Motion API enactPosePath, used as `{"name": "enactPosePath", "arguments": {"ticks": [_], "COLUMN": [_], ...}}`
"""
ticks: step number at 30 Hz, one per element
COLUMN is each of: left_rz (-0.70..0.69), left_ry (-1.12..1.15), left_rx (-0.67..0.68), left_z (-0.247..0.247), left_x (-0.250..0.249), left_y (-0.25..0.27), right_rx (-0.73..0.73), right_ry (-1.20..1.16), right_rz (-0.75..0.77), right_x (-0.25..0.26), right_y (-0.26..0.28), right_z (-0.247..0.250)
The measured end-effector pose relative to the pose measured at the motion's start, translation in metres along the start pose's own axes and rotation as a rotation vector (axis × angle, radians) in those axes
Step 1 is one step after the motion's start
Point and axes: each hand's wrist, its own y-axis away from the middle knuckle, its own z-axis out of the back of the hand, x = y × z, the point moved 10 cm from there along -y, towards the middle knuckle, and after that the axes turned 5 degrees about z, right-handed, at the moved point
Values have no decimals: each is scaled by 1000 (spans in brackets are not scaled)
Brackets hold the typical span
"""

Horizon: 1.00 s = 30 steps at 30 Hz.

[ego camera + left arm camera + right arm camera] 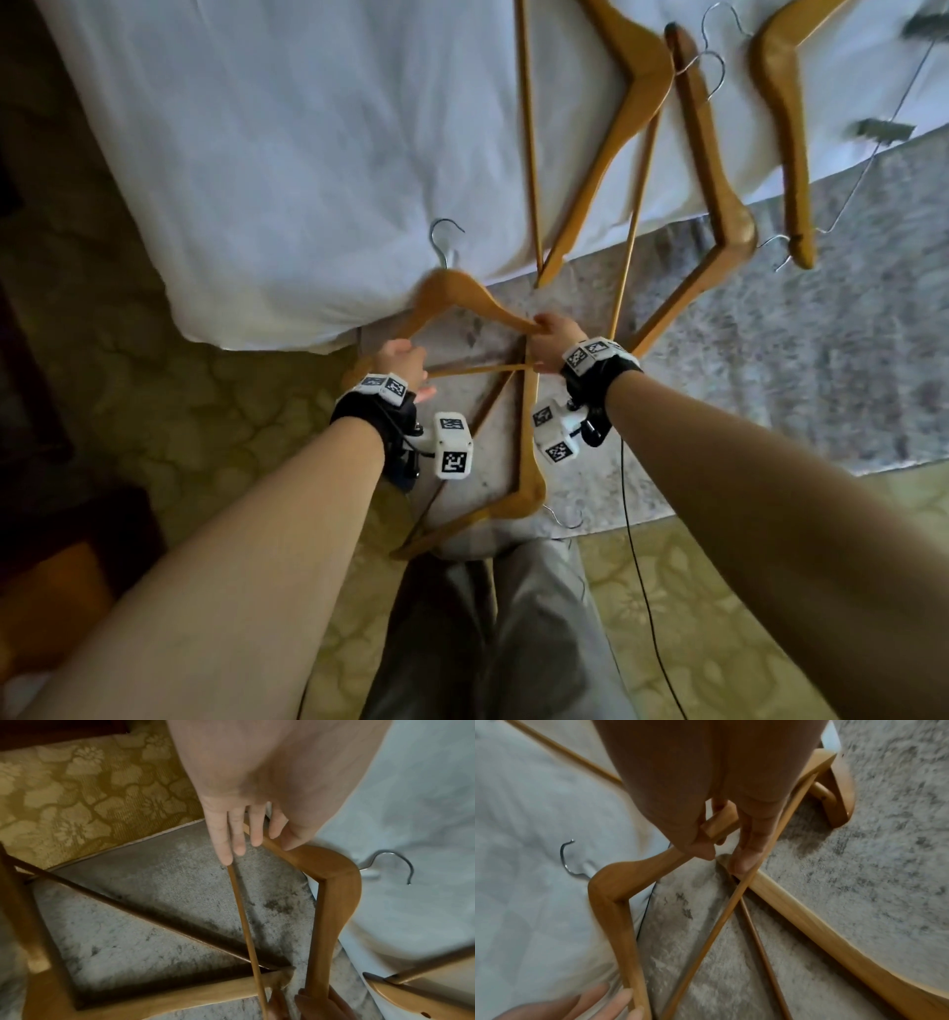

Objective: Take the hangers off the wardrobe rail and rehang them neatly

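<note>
The right hand's fingers (746, 852) curl round one end of a wooden hanger (462, 293), thumb pinching the arm tip where the thin crossbar (477, 369) meets it. The left fingers (231, 841) lie mostly straight along the other arm end, with the thumb on the far side of the wood; whether they grip or only steady it is hard to tell through the blur.

So the right hand (552, 336) and left hand (403, 360) hold this hanger between them, just off the corner of the bed (257, 154), its metal hook (444, 239) pointing out over the white sheet. A second hanger (524, 488) lies on the grey rug (770, 360) beneath the hands, and several more (631, 103) lie across the bed edge to the right, some overhanging the rug.

The hanger looks stiff and light, so it should turn as one piece. The varnished arms may be slippery, and the crossbar seems the weakest part. The better hold for rehanging is probably at the neck below the hook, leaving the hook free for the rail, which is not in view.
</note>
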Motion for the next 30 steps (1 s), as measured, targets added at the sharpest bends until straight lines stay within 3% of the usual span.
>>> {"name": "enactPosePath", "arguments": {"ticks": [3, 6, 8, 10, 13, 19, 22, 30], "left_rz": [-12, -134, -232, -324, -348, -355, -428, -526], "left_ry": [-126, -425, -507, -574, -657, -566, -522, -359], "left_rx": [-47, -139, -188, -173, -117, -43, -31, 6], "left_z": [8, 24, 31, 32, 37, 62, 85, 197], "left_x": [-1, -8, -21, -34, -34, -27, -27, -27], "left_y": [-10, -27, -16, -3, -4, 13, 36, 116], "right_rx": [-19, 0, 26, 59, 95, 122, 113, -53], "right_ry": [27, -79, -110, -100, -78, -58, -92, 40], "right_rz": [-30, -128, -145, -130, -84, 11, 61, 257], "right_x": [-5, -17, -14, -4, 11, 51, 76, 181], "right_y": [-5, -2, 5, 15, 27, 56, 72, 146], "right_z": [-5, -17, -21, -21, -21, -30, -43, -86]}}
